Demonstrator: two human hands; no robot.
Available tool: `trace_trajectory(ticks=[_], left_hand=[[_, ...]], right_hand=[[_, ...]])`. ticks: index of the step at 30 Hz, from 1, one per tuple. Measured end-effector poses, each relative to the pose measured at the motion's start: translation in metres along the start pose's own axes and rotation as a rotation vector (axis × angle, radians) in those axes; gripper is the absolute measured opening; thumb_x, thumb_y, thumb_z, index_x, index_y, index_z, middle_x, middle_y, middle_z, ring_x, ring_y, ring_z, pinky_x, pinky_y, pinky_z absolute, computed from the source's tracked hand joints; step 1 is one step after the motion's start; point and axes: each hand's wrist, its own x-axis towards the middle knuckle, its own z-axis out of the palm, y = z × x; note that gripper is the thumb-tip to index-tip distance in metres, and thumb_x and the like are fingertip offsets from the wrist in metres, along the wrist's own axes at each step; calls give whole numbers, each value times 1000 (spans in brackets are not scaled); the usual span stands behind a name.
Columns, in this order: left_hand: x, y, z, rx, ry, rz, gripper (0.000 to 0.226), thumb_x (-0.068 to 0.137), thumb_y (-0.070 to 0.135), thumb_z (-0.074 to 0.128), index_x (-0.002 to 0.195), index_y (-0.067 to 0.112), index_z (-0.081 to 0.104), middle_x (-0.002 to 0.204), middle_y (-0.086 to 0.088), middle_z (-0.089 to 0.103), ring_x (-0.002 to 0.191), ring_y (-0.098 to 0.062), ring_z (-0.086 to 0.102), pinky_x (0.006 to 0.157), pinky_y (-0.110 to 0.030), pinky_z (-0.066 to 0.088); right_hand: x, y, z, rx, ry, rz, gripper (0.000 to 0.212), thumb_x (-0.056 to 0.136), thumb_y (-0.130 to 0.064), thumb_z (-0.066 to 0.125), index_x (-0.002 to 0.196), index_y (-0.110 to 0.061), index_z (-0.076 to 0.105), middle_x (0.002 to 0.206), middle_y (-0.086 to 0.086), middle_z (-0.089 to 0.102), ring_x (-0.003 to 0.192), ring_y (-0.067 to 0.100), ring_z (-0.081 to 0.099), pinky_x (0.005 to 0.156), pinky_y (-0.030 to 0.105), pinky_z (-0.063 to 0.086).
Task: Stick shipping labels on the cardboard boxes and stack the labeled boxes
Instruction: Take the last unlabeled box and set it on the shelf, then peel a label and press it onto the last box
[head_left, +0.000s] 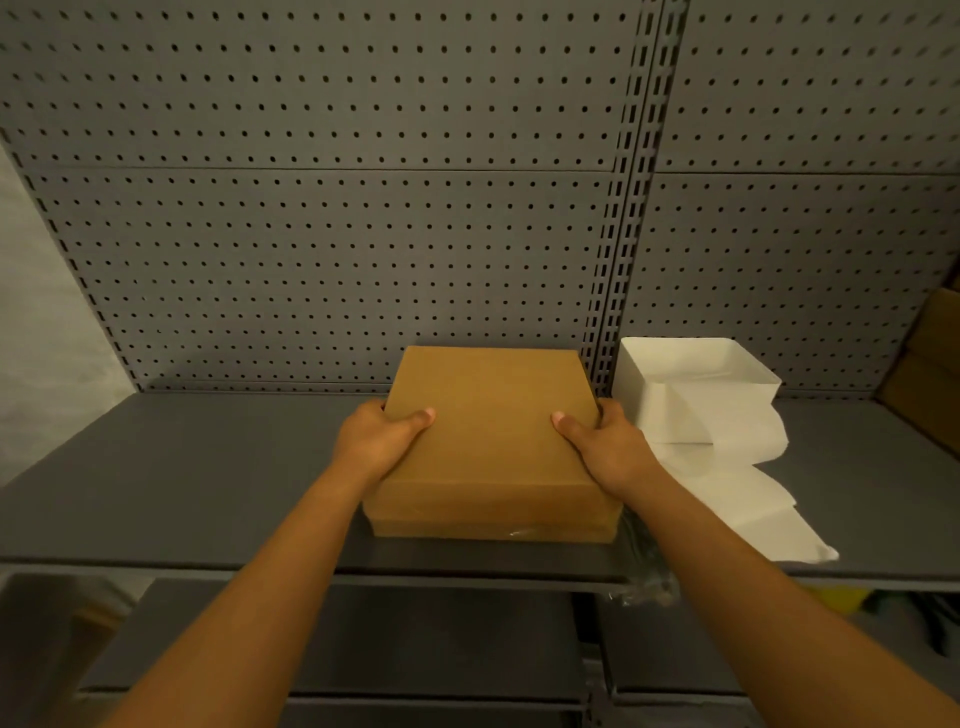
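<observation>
Cardboard box (491, 441) sits on grey shelf (182, 493), near its front edge, about mid-width. Left hand (376, 441) grips box's left side, thumb on top, other fingers curled round the side wall. Right hand (605, 447) same on right side, thumb on top. No label visible on box top. White tray (691, 384) w/ white paper strip (737, 483) just right of box, strip trailing toward front edge. Pegboard (337, 234) behind.

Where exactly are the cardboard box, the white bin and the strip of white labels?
cardboard box (493, 415): head view, middle of its top face.
white bin (644, 384): head view, its front-left wall.
strip of white labels (748, 499): head view, the sheet lying on the shelf.
</observation>
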Motion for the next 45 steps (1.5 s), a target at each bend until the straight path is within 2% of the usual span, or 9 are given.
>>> trace_trajectory(ticks=[5,10,17,23,28,34,37,39,45], left_hand=[[4,0,3,40,14,4,41,86,44,64,113,15,57,115,-7,62,90,-23,57,76,-33,44],[11,-3,5,120,-4,21,56,86,48,61,128,14,48,122,-4,57,111,-29,56,82,-35,44],[12,25,9,692,121,306,61,88,42,59,140,19,38,143,-10,39,130,-33,38,105,-48,37],[-5,74,65,401,-169,508,39,93,32,57,129,19,55,136,0,51,122,-17,49,96,-26,37],[-23,101,117,377,-392,589,27,93,29,57,117,18,66,123,3,62,114,-13,55,87,-21,38],[-27,110,166,658,-339,721,23,86,21,62,107,22,71,112,3,69,106,-17,59,101,-37,43],[-29,114,184,704,-419,707,34,84,23,65,118,22,66,120,2,65,112,-18,57,106,-37,40],[-32,116,195,752,-447,703,41,81,27,69,121,22,64,122,2,64,113,-18,56,106,-37,39],[-36,120,213,571,-476,596,46,76,32,76,117,15,63,115,-1,63,102,-18,59,91,-35,51]], right_hand=[[8,3,1,-12,1,0,64,91,-47,54,139,-11,33,133,11,51,117,30,52,82,29,38],[10,4,5,-111,58,-33,73,89,-53,54,144,-13,27,141,11,42,124,32,47,94,39,43],[14,-2,-4,-543,181,-261,63,91,-56,44,141,-20,32,141,7,41,124,29,45,102,45,42],[18,8,-60,-307,454,-314,38,92,-27,54,127,-15,51,130,8,51,119,26,47,98,37,41],[22,43,-118,-224,576,-101,37,88,-13,55,124,-9,48,129,11,45,123,30,40,96,41,42],[24,82,-159,-63,400,171,46,85,6,50,129,-3,45,132,17,47,117,34,48,79,32,42],[20,96,-171,-93,134,157,27,83,7,55,107,-6,60,111,14,62,87,19,58,75,32,48],[19,103,-176,-41,28,152,17,82,1,64,94,-11,62,101,8,66,88,18,62,80,35,52],[28,98,-182,79,74,-4,15,85,-17,70,93,-6,63,93,7,70,87,19,66,73,25,51]])
